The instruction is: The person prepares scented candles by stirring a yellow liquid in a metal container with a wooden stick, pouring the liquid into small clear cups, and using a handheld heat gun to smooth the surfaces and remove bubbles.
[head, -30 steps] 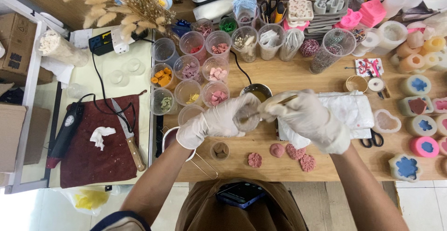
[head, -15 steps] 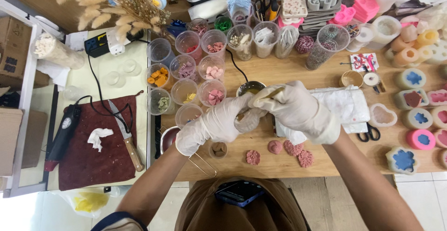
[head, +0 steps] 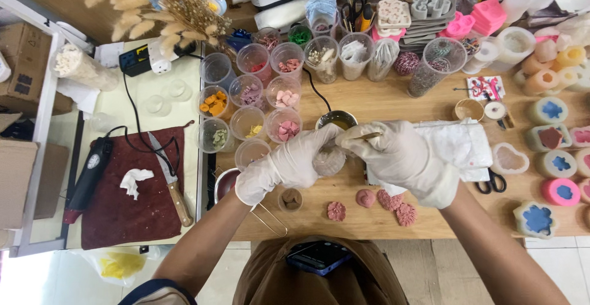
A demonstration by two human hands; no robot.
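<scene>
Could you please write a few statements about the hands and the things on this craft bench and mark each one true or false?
1. The left hand holds a small clear cup. True.
2. The right hand grips the scissors. False: it holds a thin wooden stick; the black-handled scissors lie on the wooden table.
3. Both hands are bare. False: both wear white gloves.
4. A knife lies on the dark red cloth. True.

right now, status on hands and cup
Left hand grips clear cup. Right hand holds stick over it. Metal pot close behind.
</scene>
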